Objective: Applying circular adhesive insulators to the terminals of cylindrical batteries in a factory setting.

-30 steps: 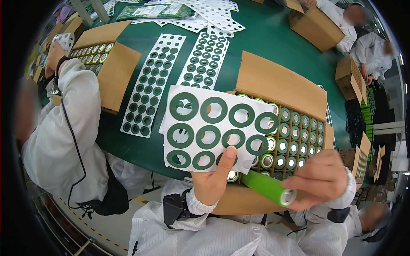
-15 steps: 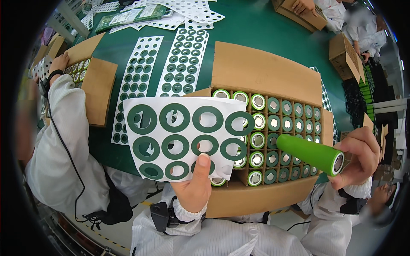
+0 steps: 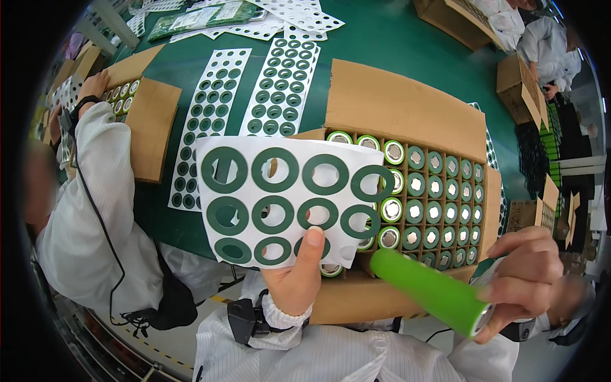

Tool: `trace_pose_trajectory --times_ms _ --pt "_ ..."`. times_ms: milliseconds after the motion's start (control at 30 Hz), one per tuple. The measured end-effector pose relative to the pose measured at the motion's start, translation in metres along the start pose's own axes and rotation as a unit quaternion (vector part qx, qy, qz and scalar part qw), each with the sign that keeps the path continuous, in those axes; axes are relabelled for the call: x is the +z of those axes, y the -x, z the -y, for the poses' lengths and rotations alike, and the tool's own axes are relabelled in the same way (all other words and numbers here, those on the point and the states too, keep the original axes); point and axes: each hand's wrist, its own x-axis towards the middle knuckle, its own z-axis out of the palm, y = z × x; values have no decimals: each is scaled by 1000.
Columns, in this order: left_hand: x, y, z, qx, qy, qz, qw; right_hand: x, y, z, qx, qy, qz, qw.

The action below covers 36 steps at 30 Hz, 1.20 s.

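My left hand (image 3: 296, 274) pinches a white sheet of green ring stickers (image 3: 280, 194), thumb on the front and the fingers hidden behind it. One ring at the sheet's right edge sticks out past the paper. My right hand (image 3: 525, 274) grips a green cylindrical battery cell (image 3: 433, 290) by its metal-ended near right end. The cell slants in the air over the near side of an open cardboard box (image 3: 407, 95). Rows of upright cells (image 3: 391, 210) fill the box's divider slots. Dark green rings cover the tops in the right-hand columns; columns nearer the sheet show bright green rims.
Two more ring-sticker sheets (image 3: 207, 121) lie on the green table (image 3: 369, 32) beyond my left hand. Punched white sheets (image 3: 299, 16) are heaped at the back. A co-worker's arm (image 3: 95, 178) reaches to another cell box (image 3: 153, 127) at left. More boxes (image 3: 522, 89) stand at right.
My right hand has lowered the cell toward me, and its far end has swung left, off the ringed cells. The sheet stays in my left hand. The whole view has shifted slightly.
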Motion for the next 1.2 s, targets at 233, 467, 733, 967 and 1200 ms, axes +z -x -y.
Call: trace_pose_trajectory --times_ms 233,467,733,967,1200 --pt "5 -1 -3 -17 44 -15 999 34 -17 10 36 -57 -49 997" --pt "4 -2 -4 -1 35 -7 999 36 -22 15 -28 -36 -7 999" --pt "3 -1 -4 -8 30 -1 1000 73 -17 11 50 -73 40 995" --pt "10 -1 -6 -41 81 -21 996 85 -6 7 168 -37 93 981" --pt "10 1 -6 -21 10 -13 1000 78 -16 8 315 -57 -148 936"
